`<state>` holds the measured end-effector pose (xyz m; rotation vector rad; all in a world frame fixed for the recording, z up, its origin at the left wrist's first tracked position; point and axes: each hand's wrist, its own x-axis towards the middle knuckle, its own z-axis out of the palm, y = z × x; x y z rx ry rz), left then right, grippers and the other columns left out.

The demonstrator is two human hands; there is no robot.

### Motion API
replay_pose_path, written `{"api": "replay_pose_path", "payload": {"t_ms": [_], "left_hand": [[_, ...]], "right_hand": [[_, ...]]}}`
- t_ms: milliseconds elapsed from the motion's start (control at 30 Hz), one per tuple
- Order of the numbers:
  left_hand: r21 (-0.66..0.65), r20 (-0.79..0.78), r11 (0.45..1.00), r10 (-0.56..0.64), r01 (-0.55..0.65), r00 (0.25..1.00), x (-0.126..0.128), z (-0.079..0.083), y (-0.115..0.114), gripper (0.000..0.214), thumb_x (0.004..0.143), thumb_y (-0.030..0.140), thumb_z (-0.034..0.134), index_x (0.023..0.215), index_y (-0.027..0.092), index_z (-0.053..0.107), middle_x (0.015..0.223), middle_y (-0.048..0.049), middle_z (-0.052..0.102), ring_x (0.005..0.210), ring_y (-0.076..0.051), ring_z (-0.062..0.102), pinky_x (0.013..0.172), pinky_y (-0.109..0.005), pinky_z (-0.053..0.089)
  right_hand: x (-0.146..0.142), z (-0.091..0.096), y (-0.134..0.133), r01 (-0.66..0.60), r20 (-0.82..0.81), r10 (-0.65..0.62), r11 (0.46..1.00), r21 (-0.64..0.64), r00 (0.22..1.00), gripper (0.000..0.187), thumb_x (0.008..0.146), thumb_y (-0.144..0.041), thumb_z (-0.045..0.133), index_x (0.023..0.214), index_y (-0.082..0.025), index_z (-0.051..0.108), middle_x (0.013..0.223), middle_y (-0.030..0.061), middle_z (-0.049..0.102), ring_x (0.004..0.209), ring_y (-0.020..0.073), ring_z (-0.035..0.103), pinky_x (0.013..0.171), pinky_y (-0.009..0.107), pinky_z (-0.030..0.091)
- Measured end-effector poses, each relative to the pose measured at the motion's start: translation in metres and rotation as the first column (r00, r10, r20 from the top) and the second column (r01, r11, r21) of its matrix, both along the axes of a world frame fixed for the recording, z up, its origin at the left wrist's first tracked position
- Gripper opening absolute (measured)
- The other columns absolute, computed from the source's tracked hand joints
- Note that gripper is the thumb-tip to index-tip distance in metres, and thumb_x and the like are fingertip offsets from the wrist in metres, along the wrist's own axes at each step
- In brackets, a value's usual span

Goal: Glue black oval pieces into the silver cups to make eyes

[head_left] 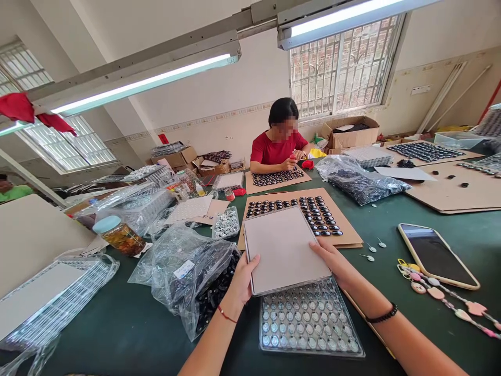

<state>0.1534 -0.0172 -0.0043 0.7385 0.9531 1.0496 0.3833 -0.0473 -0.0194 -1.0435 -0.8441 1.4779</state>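
Both my hands hold a flat pale card-topped tray (284, 245) above the green table. My left hand (242, 282) grips its left edge, thumb on top. On the right edge rests my right hand (332, 261), fingers curled round it. The held tray partly covers a clear plastic tray (313, 324) with rows of small round silvery parts. Behind it lies a brown cardboard sheet (344, 230) carrying rows of dark round pieces.
A plastic bag of black parts (203, 282) lies at my left, a phone (436, 255) and a beaded strap (446, 297) at my right. A jar (119, 235), stacked trays (50, 303) and more bags crowd the left. A person in red (279, 143) works opposite.
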Motion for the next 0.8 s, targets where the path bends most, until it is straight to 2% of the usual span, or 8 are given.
{"api": "replay_pose_path", "payload": {"t_ms": [100,233,333,433,533,633,700,800], "left_hand": [[-0.023,0.002,1.0,-0.012,0.012,1.0,0.0,0.0,0.0,0.035,0.067,0.021,0.066,0.099,0.015,0.053,0.094,-0.0097,0.066,0.087,-0.022,0.062,0.078,-0.033,0.049],[-0.075,-0.016,0.997,0.0,-0.001,1.0,0.0,0.001,-0.003,0.037,0.067,0.025,0.067,0.099,0.014,0.053,0.091,-0.0115,0.066,0.082,-0.023,0.063,0.073,-0.035,0.051],[-0.016,-0.063,0.999,0.03,-0.031,0.998,0.002,0.008,-0.008,0.041,0.063,0.024,0.07,0.099,0.013,0.053,0.091,-0.0119,0.066,0.078,-0.023,0.064,0.07,-0.034,0.052],[0.074,-0.088,0.993,0.104,-0.097,0.991,-0.002,0.02,-0.014,0.042,0.061,0.023,0.072,0.098,0.013,0.055,0.089,-0.0105,0.066,0.075,-0.022,0.064,0.068,-0.032,0.052],[0.149,-0.051,0.952,0.277,-0.267,0.959,-0.028,0.035,-0.02,0.041,0.064,0.025,0.069,0.102,0.015,0.056,0.088,-0.0082,0.066,0.073,-0.02,0.064,0.068,-0.031,0.052],[0.146,0.0,0.816,0.565,-0.559,0.825,-0.082,0.051,-0.026,0.03,0.071,0.027,0.063,0.099,0.016,0.059,0.088,-0.0063,0.066,0.073,-0.017,0.063,0.068,-0.03,0.053],[0.162,0.033,0.649,0.75,-0.744,0.661,-0.13,0.058,-0.034,0.027,0.074,0.029,0.06,0.099,0.02,0.06,0.091,-0.0031,0.065,0.073,-0.015,0.062,0.066,-0.028,0.053],[0.159,0.073,0.426,0.894,-0.89,0.441,-0.203,0.052,-0.056,0.025,0.076,0.028,0.056,0.101,0.026,0.059,0.096,0.0008,0.063,0.075,-0.013,0.06,0.059,-0.025,0.052]], "right_hand": [[-0.001,-0.004,0.001,-0.045,0.017,0.044,0.998,0.044,0.999,0.045,0.073,-0.047,0.063,0.105,-0.017,0.05,0.094,0.0067,0.061,0.083,0.0246,0.057,0.063,0.028,0.048],[-0.004,-0.01,0.003,-0.003,0.144,-0.022,0.985,0.174,0.989,0.046,0.074,-0.05,0.062,0.103,-0.016,0.051,0.098,0.0079,0.06,0.088,0.0263,0.056,0.06,0.027,0.048],[-0.006,-0.008,0.001,-0.001,0.15,-0.029,0.981,0.195,0.988,0.045,0.075,-0.049,0.061,0.104,-0.016,0.051,0.097,0.0074,0.06,0.084,0.0251,0.057,0.058,0.026,0.048],[-0.007,-0.002,-0.005,-0.046,0.086,0.028,0.976,0.213,0.996,0.043,0.08,-0.048,0.056,0.108,-0.018,0.048,0.087,0.0052,0.061,0.073,0.0211,0.059,0.057,0.026,0.048],[-0.007,0.005,-0.011,-0.11,0.042,0.102,0.958,0.263,0.994,0.045,0.085,-0.052,0.046,0.115,-0.018,0.043,0.075,0.0037,0.06,0.054,0.017,0.056,0.05,0.027,0.046],[-0.006,0.008,-0.012,-0.1,0.042,0.091,0.949,0.299,0.995,0.045,0.087,-0.052,0.042,0.116,-0.017,0.041,0.076,0.0052,0.061,0.047,0.0143,0.054,0.048,0.026,0.044],[-0.007,0.007,-0.012,-0.058,0.069,0.04,0.955,0.292,0.997,0.044,0.086,-0.051,0.045,0.113,-0.016,0.044,0.074,0.0051,0.06,0.047,0.0133,0.052,0.047,0.024,0.043],[-0.008,0.004,-0.012,-0.023,0.116,-0.008,0.964,0.264,0.993,0.044,0.083,-0.052,0.048,0.107,-0.016,0.047,0.07,0.0041,0.059,0.045,0.0125,0.051,0.044,0.022,0.041]]}}
